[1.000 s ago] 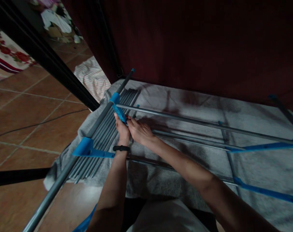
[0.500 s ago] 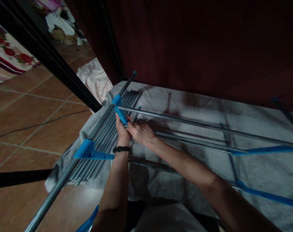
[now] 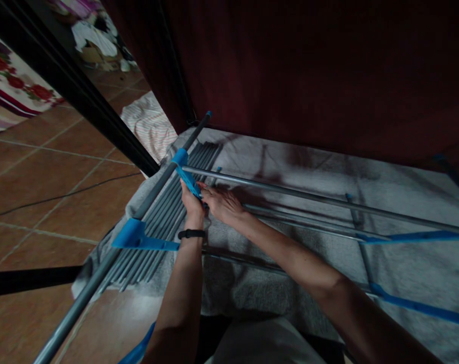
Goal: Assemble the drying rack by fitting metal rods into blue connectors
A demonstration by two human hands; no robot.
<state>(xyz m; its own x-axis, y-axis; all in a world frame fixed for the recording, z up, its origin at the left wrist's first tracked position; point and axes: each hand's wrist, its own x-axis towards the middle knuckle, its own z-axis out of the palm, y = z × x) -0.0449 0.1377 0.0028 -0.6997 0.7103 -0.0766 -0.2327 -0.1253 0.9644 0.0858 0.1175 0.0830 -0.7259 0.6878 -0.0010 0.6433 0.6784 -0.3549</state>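
**Both hands on one little blue bracket**

So the blue bracket sits just off centre, toward nine o'clock. Its collar is around the thick grey pole, which slants from eleven o'clock down to eight. A thin rod runs from that bracket out between three and four o'clock.

The left hand cups the bracket's free end from below, thumb along its side, fingers mostly wrapped in close and partly hidden. The right hand comes in from four o'clock with fingers curled tight at that same tip. Can't tell exactly what they're pinching.

My read: this step is working the joint at the bracket's tip, left hand steadying, right doing the fiddly bit. The next move probably calls for keeping that tip from twisting, plus firm, lined-up pressure from the right fingers.

A second bracket is on the pole toward eight o'clock. Loose rods lie side by side beneath the pole, on the grey blanket.
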